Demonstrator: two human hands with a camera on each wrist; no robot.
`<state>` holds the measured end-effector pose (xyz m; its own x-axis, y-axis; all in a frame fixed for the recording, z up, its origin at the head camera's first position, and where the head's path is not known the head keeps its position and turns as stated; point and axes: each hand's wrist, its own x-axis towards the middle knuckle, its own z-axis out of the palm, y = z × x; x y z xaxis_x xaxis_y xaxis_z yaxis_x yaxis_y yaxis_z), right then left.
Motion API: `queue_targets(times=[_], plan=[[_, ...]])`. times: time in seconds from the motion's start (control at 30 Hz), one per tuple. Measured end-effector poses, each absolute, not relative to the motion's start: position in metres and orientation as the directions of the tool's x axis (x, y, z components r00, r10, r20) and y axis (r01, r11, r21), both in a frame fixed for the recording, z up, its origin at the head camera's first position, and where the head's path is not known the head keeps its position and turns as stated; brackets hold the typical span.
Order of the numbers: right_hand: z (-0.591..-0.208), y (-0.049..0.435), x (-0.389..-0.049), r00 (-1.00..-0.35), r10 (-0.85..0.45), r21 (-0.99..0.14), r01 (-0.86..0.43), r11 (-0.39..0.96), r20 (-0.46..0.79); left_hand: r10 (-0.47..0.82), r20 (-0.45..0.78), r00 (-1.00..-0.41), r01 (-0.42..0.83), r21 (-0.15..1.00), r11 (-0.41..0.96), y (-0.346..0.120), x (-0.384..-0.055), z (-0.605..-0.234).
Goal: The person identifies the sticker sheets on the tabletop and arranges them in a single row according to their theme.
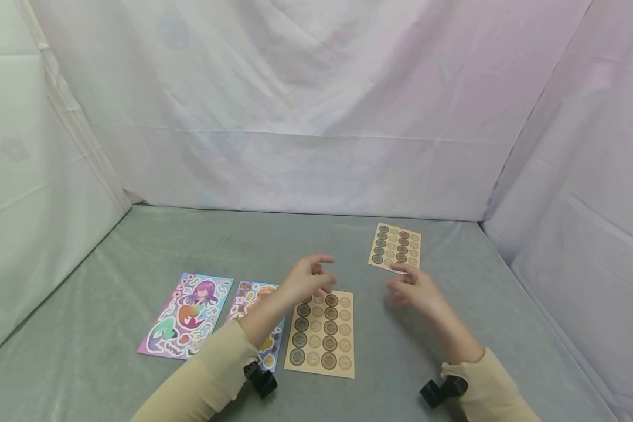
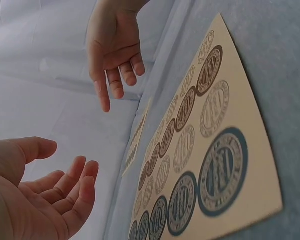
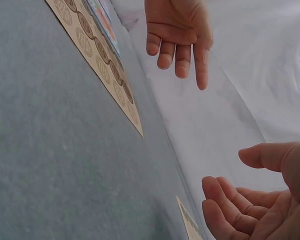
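Note:
My left hand [image 1: 308, 278] hovers over the top edge of a tan sticker sheet [image 1: 320, 343] printed with columns of round seals, some dark-ringed and some plain. Its fingers are loosely bent with nothing between them, as the left wrist view also shows of the left hand [image 2: 45, 195]. To the right, my right hand [image 1: 414, 288] hangs above the grey cloth, just in front of a second tan sheet [image 1: 395, 246] of round seals. In the right wrist view the right hand [image 3: 260, 200] is relaxed, thumb apart from the fingers, holding nothing.
Left of the near tan sheet lie two colourful sticker sheets: a mermaid one [image 1: 190, 316] and another [image 1: 271, 351] partly covered by my left arm. Grey cloth [image 1: 232, 234] covers the table. White curtains [image 1: 306, 170] enclose the back and both sides.

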<state>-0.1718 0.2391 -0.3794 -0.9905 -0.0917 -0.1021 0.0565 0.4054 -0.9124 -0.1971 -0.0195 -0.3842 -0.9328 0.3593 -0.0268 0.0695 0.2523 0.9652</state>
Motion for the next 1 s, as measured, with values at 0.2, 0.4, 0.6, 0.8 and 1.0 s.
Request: queue_targets(times=[0.2,0.4,0.6,0.8,1.0], plan=[[-0.379,0.25,-0.176,-0.996,-0.053,-0.918,0.049,0.394,-0.076,0.35,0.005,-0.937,0.1,0.963,0.252,-0.007,-0.202,-0.387],[-0.382,0.262,-0.179,-0.999,-0.039,-0.941,0.005,0.338,-0.019,0.336,0.037,-0.941,0.134,0.953,0.272,0.006,-0.209,-0.391],[-0.384,0.27,-0.186,-0.997,0.063,-0.928,0.058,0.367,-0.037,0.316,0.023,-0.948,0.121,0.949,0.292,0.02,-0.215,-0.393],[-0.388,0.278,-0.192,-0.991,0.127,-0.919,0.096,0.382,-0.05,0.301,0.033,-0.953,0.122,0.951,0.282,0.03,-0.223,-0.396],[-0.395,0.286,-0.198,-0.986,0.148,-0.914,0.124,0.385,-0.072,0.305,0.018,-0.952,0.105,0.956,0.273,0.039,-0.231,-0.402]])
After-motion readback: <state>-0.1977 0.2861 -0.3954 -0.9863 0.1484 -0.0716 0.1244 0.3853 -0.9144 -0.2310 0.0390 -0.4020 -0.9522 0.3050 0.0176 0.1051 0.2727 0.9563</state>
